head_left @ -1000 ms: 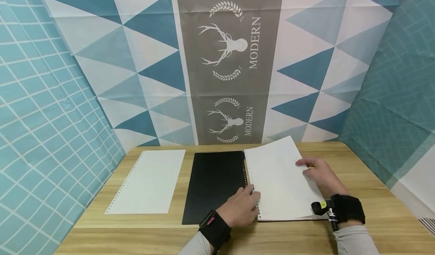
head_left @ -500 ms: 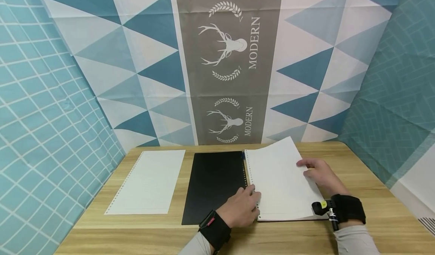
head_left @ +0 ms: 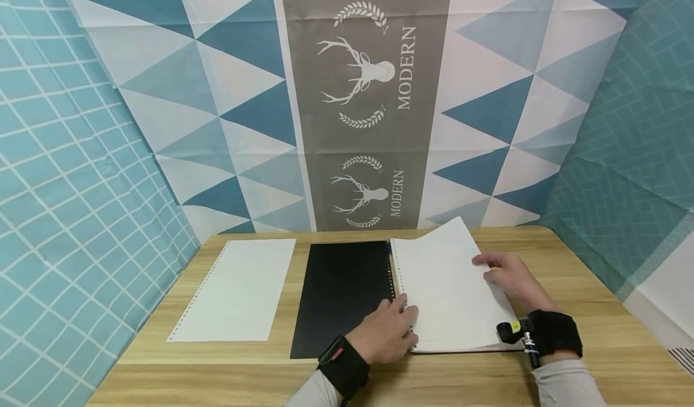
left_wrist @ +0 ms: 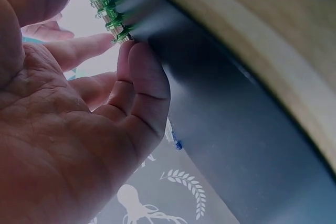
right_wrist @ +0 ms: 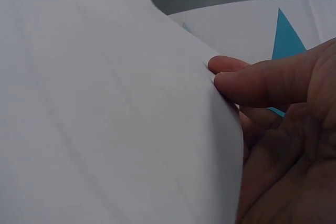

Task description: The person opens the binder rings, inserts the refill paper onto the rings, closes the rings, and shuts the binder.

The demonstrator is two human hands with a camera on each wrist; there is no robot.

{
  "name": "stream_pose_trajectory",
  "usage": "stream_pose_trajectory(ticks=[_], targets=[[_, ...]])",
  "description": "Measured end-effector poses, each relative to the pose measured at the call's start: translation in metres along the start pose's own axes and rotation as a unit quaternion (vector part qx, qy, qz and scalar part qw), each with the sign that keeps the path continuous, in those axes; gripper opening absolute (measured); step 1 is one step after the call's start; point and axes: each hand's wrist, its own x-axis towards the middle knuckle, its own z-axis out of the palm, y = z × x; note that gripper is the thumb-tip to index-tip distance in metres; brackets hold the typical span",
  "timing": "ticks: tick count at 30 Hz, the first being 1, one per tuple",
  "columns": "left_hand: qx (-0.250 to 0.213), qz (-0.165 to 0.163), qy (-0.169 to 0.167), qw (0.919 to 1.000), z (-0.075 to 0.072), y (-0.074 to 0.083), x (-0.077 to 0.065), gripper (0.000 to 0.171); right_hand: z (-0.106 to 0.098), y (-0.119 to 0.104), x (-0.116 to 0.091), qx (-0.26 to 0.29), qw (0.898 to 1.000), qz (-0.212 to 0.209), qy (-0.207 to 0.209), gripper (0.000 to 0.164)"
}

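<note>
A loose-leaf notebook lies spread on the table, its black cover point(head_left: 341, 298) on the left and white punched sheets point(head_left: 439, 292) on the right. My left hand point(head_left: 382, 332) grips the spine near its front end. In the left wrist view its curled fingers meet the clear green binding rings point(left_wrist: 107, 11), with the thumb on the sheets' side. Between thumb and forefinger, my right hand point(head_left: 509, 277) pinches the right edge of the top sheet point(right_wrist: 121, 103). That sheet bows upward, its far right corner raised. The undersides of the stacked pages are hidden.
A separate white punched sheet point(head_left: 235, 289) lies flat on the wooden table point(head_left: 217, 371) to the left. A patterned cloth wall point(head_left: 368, 124) rises behind the table's far edge, with tiled-print cloth point(head_left: 81, 184) along the left side.
My left thumb and fingertips have shifted slightly right along the spine. The right hand keeps its pinch on the sheet, with hardly any movement.
</note>
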Motion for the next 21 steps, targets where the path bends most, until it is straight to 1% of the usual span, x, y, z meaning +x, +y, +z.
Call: stream_pose_trajectory(ticks=[4,8,12,15,17,19,21], targets=[[0.002,0.0,-0.003,1.0,0.0,0.0,0.0,0.037,0.001,0.0,0.001,-0.002,1.0,0.0,-0.004,0.036],[0.008,0.01,0.002,0.9999,0.001,0.0,0.0,0.036,-0.003,0.004,-0.002,-0.008,1.0,0.009,-0.012,0.035],[0.013,0.02,0.008,0.9997,0.002,-0.001,0.0,0.034,-0.005,0.007,-0.004,-0.009,1.0,0.005,-0.015,0.035],[0.014,0.022,0.01,0.9996,0.002,-0.002,-0.001,0.032,-0.003,0.004,-0.001,-0.013,1.0,0.002,-0.014,0.035],[0.013,0.019,0.011,0.9997,0.001,-0.003,-0.002,0.033,0.0,0.002,0.001,-0.017,1.0,0.011,-0.019,0.035],[0.012,0.014,0.009,0.9998,0.001,-0.003,-0.003,0.035,0.0,-0.002,0.002,-0.027,0.999,0.021,-0.031,0.04],[0.012,0.01,0.009,0.9998,0.001,-0.003,-0.003,0.036,-0.001,-0.009,0.001,-0.05,0.998,0.024,-0.039,0.047]])
